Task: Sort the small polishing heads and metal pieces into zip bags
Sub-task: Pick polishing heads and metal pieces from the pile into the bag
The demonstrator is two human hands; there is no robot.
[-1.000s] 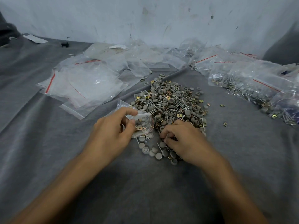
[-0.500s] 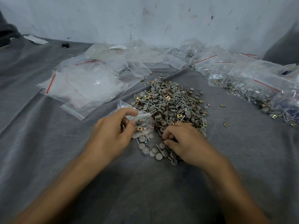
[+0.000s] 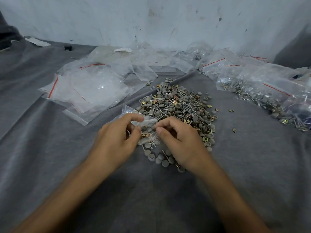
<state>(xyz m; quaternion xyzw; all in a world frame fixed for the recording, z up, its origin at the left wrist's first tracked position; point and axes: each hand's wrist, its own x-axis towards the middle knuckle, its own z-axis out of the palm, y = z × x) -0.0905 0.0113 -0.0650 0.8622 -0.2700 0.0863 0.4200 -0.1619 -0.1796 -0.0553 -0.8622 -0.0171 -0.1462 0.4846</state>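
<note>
Nearest, a few loose polishing heads (image 3: 165, 163) are scattered on the grey cloth (image 3: 67, 165). Just beyond, a small zip bag (image 3: 149, 122), part-filled with heads and brass pieces, is pinched by the left grip (image 3: 116, 137). The right grip (image 3: 181, 140) is curled at the bag's mouth; whether anything is clamped cannot be told. The main pile (image 3: 181, 105) lies right behind. Far left: empty bags (image 3: 87, 88). Far right: filled bags (image 3: 262, 93).
</note>
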